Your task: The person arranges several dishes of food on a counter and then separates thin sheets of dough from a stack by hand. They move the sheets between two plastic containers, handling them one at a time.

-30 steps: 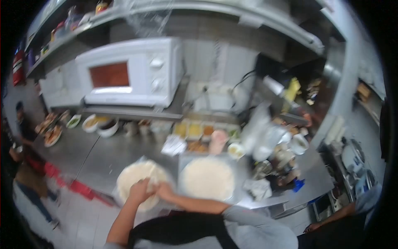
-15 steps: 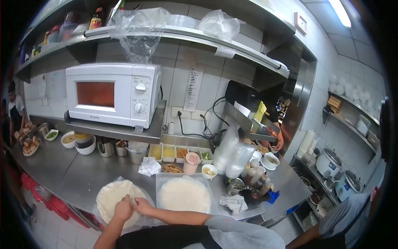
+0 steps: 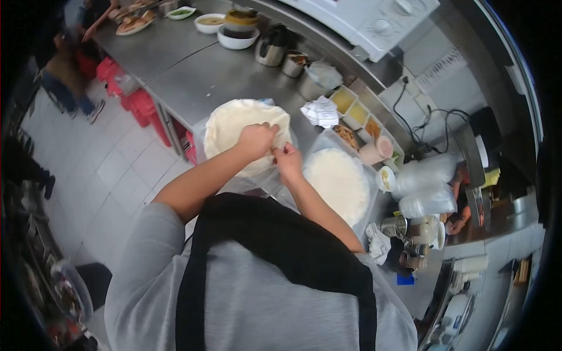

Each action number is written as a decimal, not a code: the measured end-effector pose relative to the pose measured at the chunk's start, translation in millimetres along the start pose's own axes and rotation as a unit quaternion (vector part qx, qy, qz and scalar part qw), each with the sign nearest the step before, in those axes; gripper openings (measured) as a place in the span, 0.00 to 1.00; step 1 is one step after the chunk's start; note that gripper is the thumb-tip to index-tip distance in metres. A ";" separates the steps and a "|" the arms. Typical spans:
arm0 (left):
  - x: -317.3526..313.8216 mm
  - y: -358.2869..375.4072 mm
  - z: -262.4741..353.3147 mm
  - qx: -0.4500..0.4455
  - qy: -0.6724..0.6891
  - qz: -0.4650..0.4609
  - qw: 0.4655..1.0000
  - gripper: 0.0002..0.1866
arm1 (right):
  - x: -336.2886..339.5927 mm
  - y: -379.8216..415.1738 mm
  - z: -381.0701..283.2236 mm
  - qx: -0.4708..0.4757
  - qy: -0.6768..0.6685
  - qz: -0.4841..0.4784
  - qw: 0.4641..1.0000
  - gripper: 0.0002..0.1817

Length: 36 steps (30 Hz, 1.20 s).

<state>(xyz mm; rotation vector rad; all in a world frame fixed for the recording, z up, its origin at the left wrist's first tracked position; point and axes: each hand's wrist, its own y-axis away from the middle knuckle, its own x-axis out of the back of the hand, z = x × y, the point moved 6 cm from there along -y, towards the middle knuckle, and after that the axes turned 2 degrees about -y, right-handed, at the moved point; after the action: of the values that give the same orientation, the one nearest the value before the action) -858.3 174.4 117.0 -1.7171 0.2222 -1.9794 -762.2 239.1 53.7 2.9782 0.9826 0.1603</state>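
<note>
A pale round dough sheet (image 3: 225, 131) with a raised, wavy edge lies near the counter's front, on clear plastic. My left hand (image 3: 257, 140) reaches across it, fingers closed on the dough at its right edge. Beside it, my right hand (image 3: 287, 162) pinches the same edge, its fingertips close to the left ones. Whatever supports the dough underneath is hidden. Just right of my right hand, a second flat dough round (image 3: 336, 184) rests on a clear plastic sheet; my right forearm passes over its near side.
Behind the dough stand a crumpled white paper (image 3: 321, 112), a pink-filled container (image 3: 376, 150) and small food tubs (image 3: 355, 115). White bowls (image 3: 238, 40) sit farther left on the steel counter (image 3: 181, 64). A microwave (image 3: 380, 23) overhangs the back. Another person's legs (image 3: 73, 88) show at left.
The view has tilted down and turned, so the counter runs diagonally and my apron shows. Both hands stay together at the dough's right edge.
</note>
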 end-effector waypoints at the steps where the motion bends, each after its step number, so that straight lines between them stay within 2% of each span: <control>1: 2.0 -0.4 3.9 -0.007 -0.002 -0.030 1.000 0.13 | 0.4 -0.8 -0.1 0.025 0.024 0.002 0.999 0.04; 3: 4.2 -1.2 3.7 -0.022 -0.005 -0.085 0.996 0.13 | 0.8 -1.5 2.8 0.036 0.044 0.001 0.998 0.04; 6: 9.3 -4.0 -23.2 0.004 -0.018 -0.063 0.998 0.13 | 3.7 -3.0 5.8 0.006 0.003 -0.006 1.000 0.04; 8: 7.7 -1.7 -23.4 -0.031 0.001 -0.056 0.998 0.16 | 4.4 -5.2 7.9 0.008 0.015 -0.001 1.000 0.05; 9: 10.2 -0.1 -20.7 -0.042 0.032 -0.033 0.998 0.16 | 1.2 0.3 -9.4 0.047 0.009 0.019 0.999 0.05; 10: 12.8 1.7 -18.2 -0.052 0.064 -0.010 0.997 0.17 | 0.5 -2.9 -5.8 0.027 -0.007 0.008 1.000 0.05; 13: 9.2 8.1 -8.2 -0.090 0.094 -0.040 0.991 0.19 | 3.8 -10.2 -4.3 -0.025 -0.050 -0.023 0.998 0.07; 18: 8.3 14.7 -11.2 -0.104 0.215 0.012 0.971 0.13 | 5.0 -5.7 -6.9 -0.076 -0.091 -0.043 0.992 0.07; 21: 2.9 13.2 -16.7 -0.107 0.250 0.043 0.961 0.08 | -0.7 -3.6 -6.9 -0.050 -0.145 -0.077 0.985 0.05; 25: 0.4 8.2 -18.5 -0.093 0.249 0.062 0.962 0.06 | 0.7 4.6 -9.3 -0.056 -0.123 -0.108 0.985 0.05; 28: -4.2 8.7 -30.9 -0.010 0.262 0.088 0.961 0.04 | 7.7 0.0 -0.3 -0.081 -0.097 -0.106 0.986 0.06; 31: -9.1 13.2 -26.4 -0.030 0.298 0.063 0.952 0.06 | 5.7 -5.8 2.4 -0.111 -0.081 -0.104 0.985 0.07; 33: -11.7 13.2 -27.0 0.000 0.324 0.042 0.945 0.06 | 0.3 -11.4 -0.6 -0.115 -0.066 -0.082 0.988 0.07; 34: -14.0 13.8 -26.5 0.015 0.337 0.031 0.941 0.07 | -1.5 -12.8 -4.2 -0.098 -0.035 -0.079 0.991 0.07; 35: -17.2 15.6 -25.0 -0.010 0.385 0.062 0.921 0.08 | -2.2 -13.3 -7.3 -0.082 -0.004 -0.076 0.994 0.06; 36: -13.5 15.8 -23.1 0.008 0.386 0.082 0.919 0.09 | -2.6 -14.5 -9.8 -0.066 0.028 -0.073 0.995 0.06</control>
<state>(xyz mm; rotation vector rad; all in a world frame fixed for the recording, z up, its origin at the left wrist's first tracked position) -875.3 162.6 93.9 -0.7850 0.5903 -2.4110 -773.8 248.9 62.7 2.7850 1.1427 0.2968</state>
